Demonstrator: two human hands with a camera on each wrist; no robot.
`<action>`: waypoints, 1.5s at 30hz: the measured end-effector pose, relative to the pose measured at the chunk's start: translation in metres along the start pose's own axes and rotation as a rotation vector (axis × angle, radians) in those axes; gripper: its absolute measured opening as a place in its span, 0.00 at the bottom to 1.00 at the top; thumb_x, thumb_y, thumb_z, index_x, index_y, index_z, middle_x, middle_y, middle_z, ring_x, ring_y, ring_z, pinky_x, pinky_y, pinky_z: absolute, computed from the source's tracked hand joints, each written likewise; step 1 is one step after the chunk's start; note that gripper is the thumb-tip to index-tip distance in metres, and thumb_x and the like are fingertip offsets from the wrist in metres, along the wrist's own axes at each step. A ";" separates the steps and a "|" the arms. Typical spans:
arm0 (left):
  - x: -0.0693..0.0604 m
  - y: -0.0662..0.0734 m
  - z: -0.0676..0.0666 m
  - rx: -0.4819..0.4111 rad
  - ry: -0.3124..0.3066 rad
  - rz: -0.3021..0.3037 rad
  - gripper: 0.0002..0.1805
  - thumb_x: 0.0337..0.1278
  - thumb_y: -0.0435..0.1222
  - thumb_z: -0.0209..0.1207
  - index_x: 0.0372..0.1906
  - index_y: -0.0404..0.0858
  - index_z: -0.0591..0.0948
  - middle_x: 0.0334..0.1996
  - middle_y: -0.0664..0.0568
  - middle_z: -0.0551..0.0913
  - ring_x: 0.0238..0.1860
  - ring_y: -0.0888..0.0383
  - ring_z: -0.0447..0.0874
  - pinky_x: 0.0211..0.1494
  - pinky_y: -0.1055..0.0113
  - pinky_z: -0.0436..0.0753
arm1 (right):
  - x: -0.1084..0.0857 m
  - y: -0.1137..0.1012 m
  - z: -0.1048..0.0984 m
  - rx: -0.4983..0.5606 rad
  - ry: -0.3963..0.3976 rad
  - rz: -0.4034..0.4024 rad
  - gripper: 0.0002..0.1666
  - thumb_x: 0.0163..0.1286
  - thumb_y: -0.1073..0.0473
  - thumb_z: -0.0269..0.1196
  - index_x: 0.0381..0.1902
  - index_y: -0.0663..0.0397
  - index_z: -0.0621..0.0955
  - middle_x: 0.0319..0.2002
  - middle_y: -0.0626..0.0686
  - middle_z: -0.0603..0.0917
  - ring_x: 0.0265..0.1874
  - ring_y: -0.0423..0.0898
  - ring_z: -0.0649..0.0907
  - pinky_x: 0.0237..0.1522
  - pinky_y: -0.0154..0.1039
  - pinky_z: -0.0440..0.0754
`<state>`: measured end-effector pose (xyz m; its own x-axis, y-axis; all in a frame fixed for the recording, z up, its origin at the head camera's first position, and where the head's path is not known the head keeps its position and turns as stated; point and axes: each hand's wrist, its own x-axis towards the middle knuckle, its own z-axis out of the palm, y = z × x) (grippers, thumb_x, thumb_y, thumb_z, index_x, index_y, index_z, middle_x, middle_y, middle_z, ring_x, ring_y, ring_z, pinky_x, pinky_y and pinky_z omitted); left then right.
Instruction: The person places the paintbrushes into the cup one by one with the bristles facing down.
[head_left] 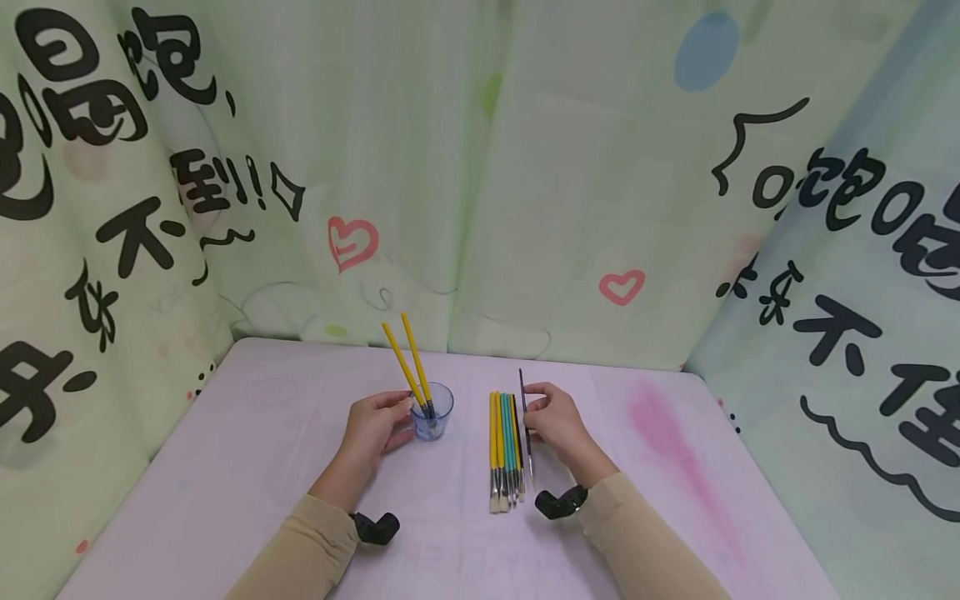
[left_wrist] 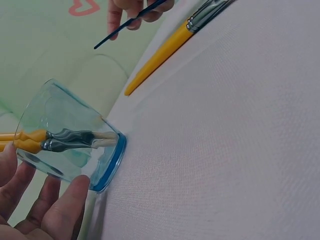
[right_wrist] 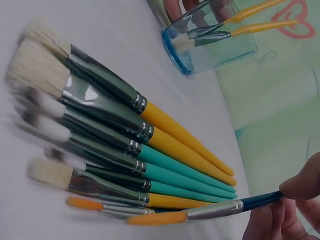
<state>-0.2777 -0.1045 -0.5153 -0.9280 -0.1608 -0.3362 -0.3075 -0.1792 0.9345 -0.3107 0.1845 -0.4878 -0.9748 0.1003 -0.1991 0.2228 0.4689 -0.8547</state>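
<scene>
A clear bluish cup [head_left: 442, 427] stands upright on the table, with two yellow-handled paintbrushes [head_left: 412, 346] leaning in it, bristles down. Fingers and thumb of my left hand [head_left: 373, 425] hold the cup at its left side. My right hand [head_left: 557, 423] pinches a thin dark blue paintbrush [right_wrist: 262, 200] by its handle; its orange bristles point toward me. That brush is just right of a row of paintbrushes [head_left: 504, 433] with yellow, teal and dark handles. In the right wrist view, another orange-bristled brush [right_wrist: 85, 203] lies at the row's near edge.
A pale pinkish cloth covers the table [head_left: 247, 467], with a brighter pink patch [head_left: 675, 433] at the right. Light green curtains [head_left: 420, 167] with black characters and hearts hang behind and along both sides. A black wrist device [head_left: 562, 503] sits at each cuff.
</scene>
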 end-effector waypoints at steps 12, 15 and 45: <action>0.000 0.000 0.000 -0.006 0.002 0.000 0.17 0.75 0.34 0.65 0.63 0.38 0.87 0.56 0.43 0.86 0.52 0.51 0.87 0.59 0.50 0.92 | -0.004 -0.019 0.008 0.138 -0.039 -0.075 0.32 0.70 0.71 0.65 0.71 0.51 0.77 0.42 0.55 0.79 0.40 0.50 0.81 0.37 0.39 0.92; 0.000 0.000 -0.001 -0.004 0.001 0.004 0.17 0.75 0.34 0.65 0.64 0.37 0.86 0.56 0.42 0.86 0.52 0.51 0.87 0.59 0.51 0.92 | -0.006 -0.023 0.010 0.161 -0.056 -0.090 0.32 0.71 0.70 0.66 0.71 0.50 0.77 0.43 0.55 0.80 0.41 0.51 0.81 0.39 0.38 0.92; -0.001 0.000 0.001 0.011 -0.002 0.003 0.16 0.76 0.36 0.64 0.63 0.39 0.87 0.59 0.40 0.85 0.53 0.49 0.86 0.60 0.52 0.92 | -0.014 -0.074 0.038 0.449 -0.101 -0.359 0.34 0.68 0.77 0.64 0.70 0.51 0.77 0.43 0.52 0.80 0.31 0.44 0.83 0.37 0.35 0.93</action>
<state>-0.2767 -0.1037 -0.5146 -0.9292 -0.1597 -0.3332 -0.3069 -0.1682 0.9368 -0.3136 0.1153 -0.4400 -0.9893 -0.0908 0.1145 -0.1184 0.0383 -0.9922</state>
